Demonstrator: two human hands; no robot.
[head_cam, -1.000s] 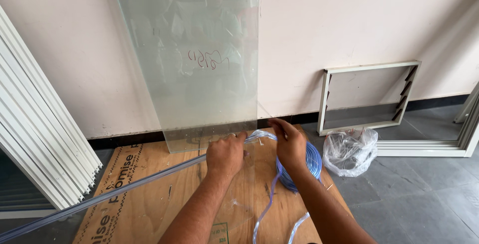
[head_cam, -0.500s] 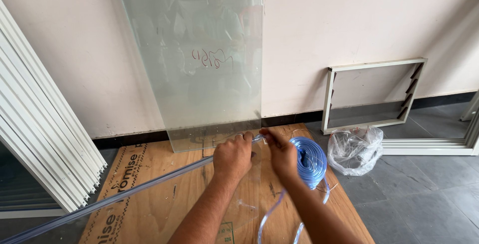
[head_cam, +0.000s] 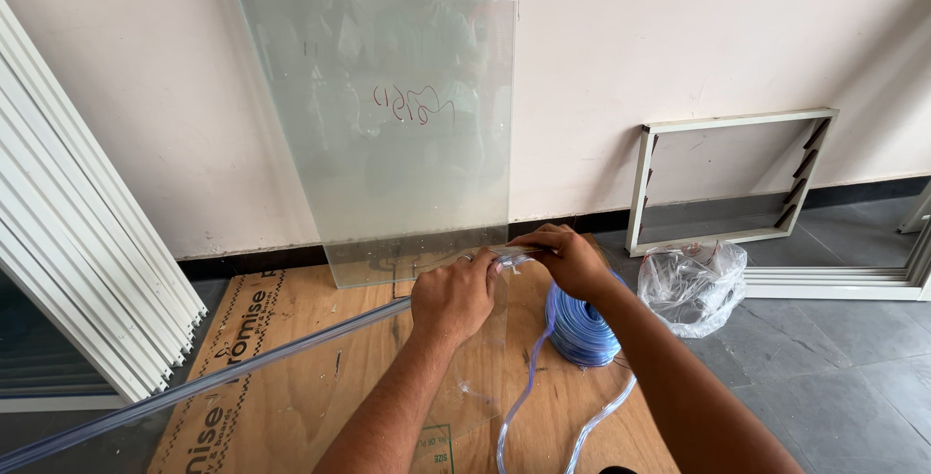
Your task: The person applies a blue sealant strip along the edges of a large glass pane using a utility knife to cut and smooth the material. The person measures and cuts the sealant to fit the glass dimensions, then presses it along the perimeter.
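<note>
while the left hand point(head_cam: 454, 295) is clenched around the clear gasket strip point(head_cam: 242, 369) at the near edge of a glass pane, and the right hand point(head_cam: 567, 259) pinches the strip's free end just beside it, the risks are local. uneven pressing could let the strip slip off the edge. the sharp glass could cut the fingers. the upright glass sheet point(head_cam: 388, 125) leaning on the wall could be knocked. the blue tubing coil point(head_cam: 579, 324) lies near the right wrist on the plywood board point(head_cam: 291, 406).

clear gasket strip point(head_cam: 194, 392) along glass pane point(head_cam: 388, 115)
</note>
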